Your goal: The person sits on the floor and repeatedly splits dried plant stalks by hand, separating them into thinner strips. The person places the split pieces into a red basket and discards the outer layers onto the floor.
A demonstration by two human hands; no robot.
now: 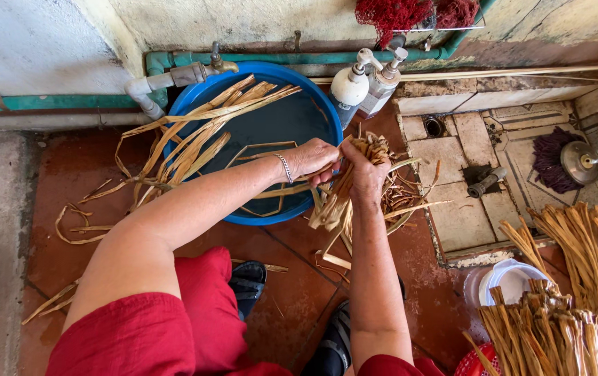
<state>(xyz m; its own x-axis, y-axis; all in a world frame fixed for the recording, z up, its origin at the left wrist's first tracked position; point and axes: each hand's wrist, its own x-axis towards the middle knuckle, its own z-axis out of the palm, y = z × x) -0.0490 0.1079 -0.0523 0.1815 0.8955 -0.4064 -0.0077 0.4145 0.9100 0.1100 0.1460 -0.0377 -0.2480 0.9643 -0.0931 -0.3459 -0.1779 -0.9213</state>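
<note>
At the far left, loose dried leaf strips (pixel 80 230) lie curled on the wet red tiled floor (pixel 69 174), at about nine o'clock from the blue basin (pixel 271 118). A grey pipe with a brass tap (pixel 180 75) juts over the basin's rim at about ten o'clock. Long tan leaf strips (pixel 201 132) lie across the basin's left side, their ends trailing over the rim onto the floor, while a few more float on the dark water inside. The person's left hand (pixel 311 159), with a thin bracelet (pixel 285 168) at the wrist, reaches across the basin's rim at about four o'clock; its fingers are curled narrow around strips of the bundle of dried leaf strips (pixel 344 191). Just beside it, touching the same bundle, the right hand (pixel 366 174) has its fingers closed tight around the bundle's upper part, so the strips fan out above the fist and hang down below it, just outside the basin's right edge. Two white pump bottles (pixel 361 87) stand at about two o'clock from the basin, against the wall. Red trousers (pixel 201 313) and dark sandals (pixel 246 282) show below the arms. Farther right, a stone drain slab (pixel 462 174) holds a dark handle (pixel 487 181) and a purple brush head (pixel 553 160). At the far right, tied sheaves of dried reed (pixel 570 306) stand beside a white bucket (pixel 511 278).
</note>
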